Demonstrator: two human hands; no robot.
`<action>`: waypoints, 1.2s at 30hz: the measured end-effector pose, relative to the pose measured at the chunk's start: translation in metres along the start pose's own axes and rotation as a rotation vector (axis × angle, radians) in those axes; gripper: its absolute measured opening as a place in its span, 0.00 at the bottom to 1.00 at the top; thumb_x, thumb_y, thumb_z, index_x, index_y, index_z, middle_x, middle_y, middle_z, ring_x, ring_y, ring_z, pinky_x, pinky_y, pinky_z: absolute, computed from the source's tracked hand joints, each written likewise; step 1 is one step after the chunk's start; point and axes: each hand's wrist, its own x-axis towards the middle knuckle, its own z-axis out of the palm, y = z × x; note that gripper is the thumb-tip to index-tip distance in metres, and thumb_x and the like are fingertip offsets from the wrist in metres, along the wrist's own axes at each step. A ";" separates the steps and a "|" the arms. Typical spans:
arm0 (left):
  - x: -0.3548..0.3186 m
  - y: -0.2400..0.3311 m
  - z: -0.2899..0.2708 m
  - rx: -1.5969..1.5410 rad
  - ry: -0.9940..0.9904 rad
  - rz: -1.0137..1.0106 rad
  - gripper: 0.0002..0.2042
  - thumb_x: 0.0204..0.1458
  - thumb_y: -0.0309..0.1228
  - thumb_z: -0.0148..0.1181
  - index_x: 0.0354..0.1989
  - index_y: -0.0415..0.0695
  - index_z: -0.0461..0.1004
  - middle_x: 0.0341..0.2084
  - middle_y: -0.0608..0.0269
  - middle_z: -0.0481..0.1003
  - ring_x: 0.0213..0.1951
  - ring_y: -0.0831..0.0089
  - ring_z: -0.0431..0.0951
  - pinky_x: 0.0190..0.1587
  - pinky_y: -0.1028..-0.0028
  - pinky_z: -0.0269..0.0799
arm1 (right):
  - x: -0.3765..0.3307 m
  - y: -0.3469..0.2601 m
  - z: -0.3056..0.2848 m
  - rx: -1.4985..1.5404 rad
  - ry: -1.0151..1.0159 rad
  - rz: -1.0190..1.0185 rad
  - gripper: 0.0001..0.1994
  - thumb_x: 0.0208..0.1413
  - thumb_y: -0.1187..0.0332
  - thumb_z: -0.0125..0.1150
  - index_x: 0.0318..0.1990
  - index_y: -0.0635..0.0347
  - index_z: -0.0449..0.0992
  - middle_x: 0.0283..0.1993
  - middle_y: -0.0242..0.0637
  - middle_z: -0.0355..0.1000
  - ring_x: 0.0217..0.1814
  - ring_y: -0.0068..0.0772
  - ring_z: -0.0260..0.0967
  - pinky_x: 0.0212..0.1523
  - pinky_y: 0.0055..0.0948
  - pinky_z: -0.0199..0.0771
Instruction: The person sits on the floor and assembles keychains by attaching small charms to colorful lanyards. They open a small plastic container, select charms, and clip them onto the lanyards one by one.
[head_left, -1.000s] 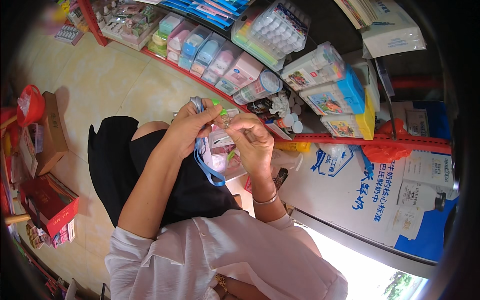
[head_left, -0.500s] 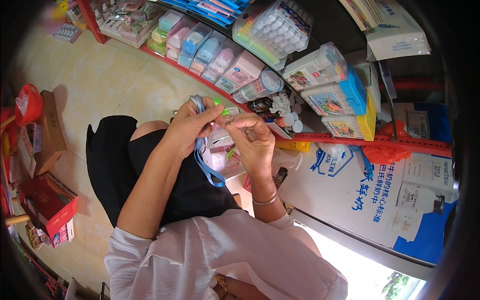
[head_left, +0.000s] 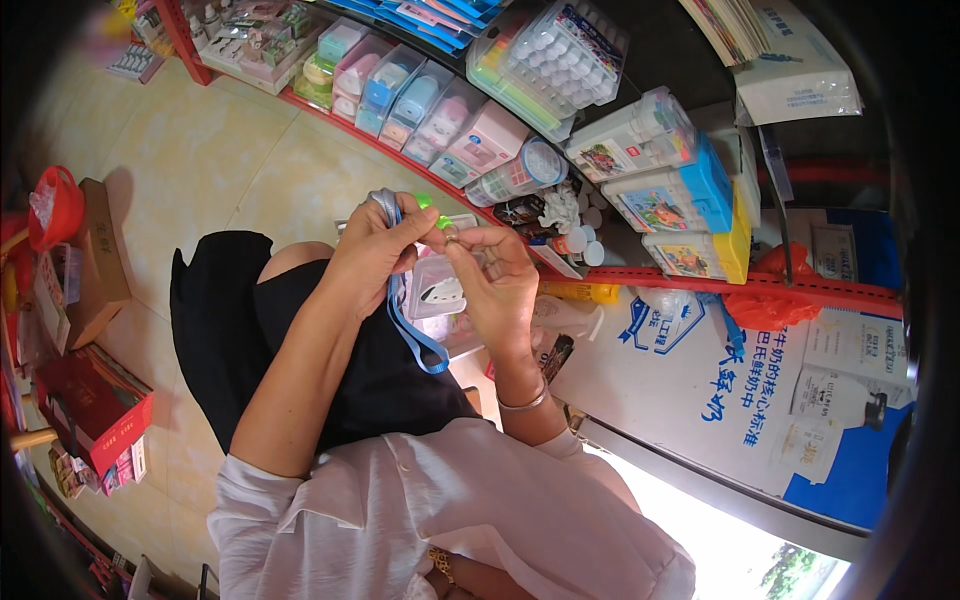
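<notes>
A light blue lanyard (head_left: 418, 347) hangs in a loop from my left hand (head_left: 372, 250), whose fingers are closed round its upper part. A bright green plastic piece (head_left: 443, 221) shows between my two hands, partly covered by my left fingers. My right hand (head_left: 497, 285) pinches a small metal ring or clasp (head_left: 451, 238) at the green piece's end; its exact shape is too small to tell. Both hands are close together above my lap. Just below them is a clear plastic box (head_left: 440, 288) with small items, partly hidden by my right hand.
Ahead, a red-edged shelf holds clear boxes (head_left: 415, 105), a tumbler (head_left: 530, 170) and plastic cases (head_left: 670, 200). A white printed panel (head_left: 680, 370) stands at the right. On the left floor are a red basket (head_left: 55, 207), a cardboard box (head_left: 103, 260) and a red box (head_left: 95, 410).
My right hand has shifted slightly left, closer to my left hand, uncovering more of the clear box below. Both hands keep their hold on the lanyard and its end.
</notes>
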 end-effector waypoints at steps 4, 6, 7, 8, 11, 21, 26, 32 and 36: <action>-0.002 0.000 0.001 0.017 0.020 0.015 0.09 0.56 0.31 0.59 0.25 0.44 0.68 0.21 0.62 0.76 0.18 0.87 0.65 0.17 0.85 0.52 | 0.005 0.017 0.001 -0.122 0.016 -0.243 0.07 0.54 0.81 0.60 0.39 0.64 0.70 0.37 0.34 0.73 0.37 0.17 0.69 0.39 0.16 0.70; -0.003 0.001 0.003 0.029 0.037 0.011 0.10 0.56 0.31 0.59 0.25 0.44 0.68 0.22 0.62 0.76 0.18 0.86 0.65 0.18 0.84 0.52 | 0.005 0.015 0.000 -0.095 0.000 -0.206 0.07 0.54 0.82 0.60 0.38 0.65 0.70 0.38 0.35 0.73 0.41 0.20 0.69 0.43 0.19 0.70; -0.003 0.001 0.002 0.033 0.031 0.017 0.10 0.56 0.31 0.59 0.25 0.44 0.69 0.22 0.62 0.76 0.18 0.86 0.65 0.18 0.84 0.52 | 0.005 0.014 -0.001 -0.082 -0.007 -0.187 0.07 0.54 0.82 0.60 0.38 0.65 0.70 0.39 0.36 0.73 0.42 0.21 0.70 0.45 0.21 0.70; -0.002 0.000 0.001 0.038 0.026 0.024 0.10 0.57 0.32 0.59 0.25 0.43 0.69 0.22 0.62 0.77 0.18 0.86 0.65 0.18 0.84 0.52 | 0.006 0.016 0.001 -0.072 0.011 -0.206 0.07 0.52 0.80 0.61 0.37 0.65 0.71 0.37 0.37 0.73 0.40 0.22 0.70 0.43 0.22 0.70; -0.001 -0.001 0.000 0.034 0.009 0.045 0.10 0.57 0.32 0.59 0.25 0.43 0.69 0.22 0.62 0.77 0.17 0.87 0.65 0.18 0.84 0.53 | 0.010 0.021 0.003 -0.060 0.054 -0.235 0.07 0.49 0.77 0.65 0.34 0.64 0.72 0.33 0.38 0.74 0.35 0.26 0.72 0.38 0.23 0.72; 0.000 0.001 0.002 -0.001 0.028 0.048 0.11 0.57 0.33 0.59 0.24 0.43 0.70 0.22 0.62 0.76 0.16 0.87 0.62 0.17 0.85 0.51 | 0.014 0.021 0.001 -0.061 -0.029 -0.290 0.08 0.51 0.83 0.60 0.38 0.65 0.69 0.37 0.36 0.71 0.40 0.23 0.70 0.43 0.22 0.71; -0.003 -0.002 0.009 -0.063 0.008 0.054 0.11 0.57 0.32 0.59 0.24 0.43 0.69 0.21 0.62 0.75 0.15 0.87 0.62 0.16 0.85 0.50 | 0.007 0.017 -0.004 0.127 -0.042 -0.270 0.12 0.51 0.89 0.57 0.40 0.65 0.68 0.40 0.35 0.68 0.44 0.22 0.68 0.48 0.22 0.69; -0.004 -0.007 0.012 -0.077 -0.029 0.070 0.10 0.57 0.32 0.59 0.24 0.44 0.69 0.21 0.62 0.75 0.16 0.87 0.64 0.16 0.85 0.50 | 0.007 0.024 -0.022 -0.045 -0.112 -0.473 0.13 0.47 0.89 0.60 0.39 0.64 0.71 0.43 0.37 0.67 0.45 0.24 0.67 0.48 0.23 0.68; -0.008 -0.003 0.016 -0.077 -0.017 0.067 0.09 0.56 0.31 0.59 0.25 0.44 0.70 0.22 0.62 0.75 0.18 0.86 0.67 0.16 0.86 0.51 | 0.008 0.022 -0.023 -0.022 -0.132 -0.522 0.13 0.46 0.89 0.60 0.37 0.64 0.72 0.43 0.37 0.67 0.43 0.24 0.67 0.47 0.23 0.68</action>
